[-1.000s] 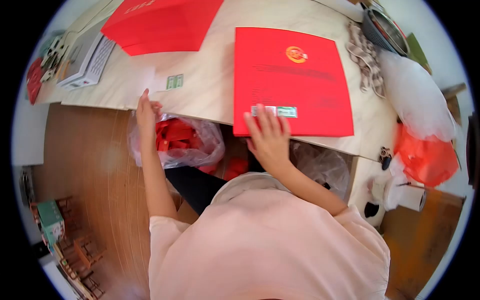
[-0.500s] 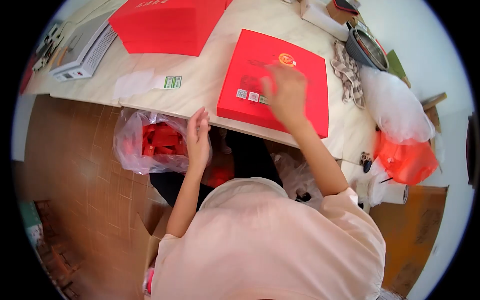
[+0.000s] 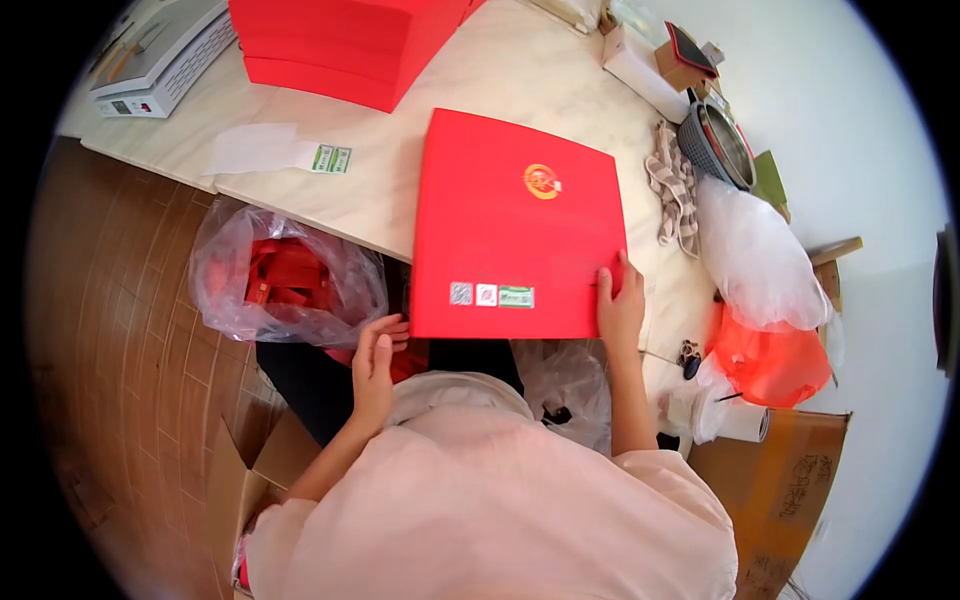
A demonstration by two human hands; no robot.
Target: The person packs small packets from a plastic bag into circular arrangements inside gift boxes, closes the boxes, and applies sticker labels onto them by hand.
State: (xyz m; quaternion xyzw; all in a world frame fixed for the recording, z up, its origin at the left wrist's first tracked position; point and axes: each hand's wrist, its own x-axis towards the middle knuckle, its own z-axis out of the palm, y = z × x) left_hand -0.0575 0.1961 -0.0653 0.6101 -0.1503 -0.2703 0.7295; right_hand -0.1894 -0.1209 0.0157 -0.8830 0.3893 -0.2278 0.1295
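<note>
A flat red gift box lies at the front of the table, its near edge jutting out over the table's edge. On its lid are a round gold emblem and, near the front, a row of small stickers, one of them a green-and-white label. My right hand grips the box's right side near the front corner, thumb on top. At the front left corner is my left hand, fingers stretched out with the tips right at the edge, thumb apart. A backing sheet with two green labels rests on the table to the left.
More red boxes stand at the back left, near a grey-white appliance. A plastic bag of red pieces hangs below the table edge. Along the right are a striped cloth, a grey basket and white and red bags.
The red box has turned and slid toward me. My right hand has left the lid's sticker row and taken hold of the right side; my left hand has come to the front left corner.
</note>
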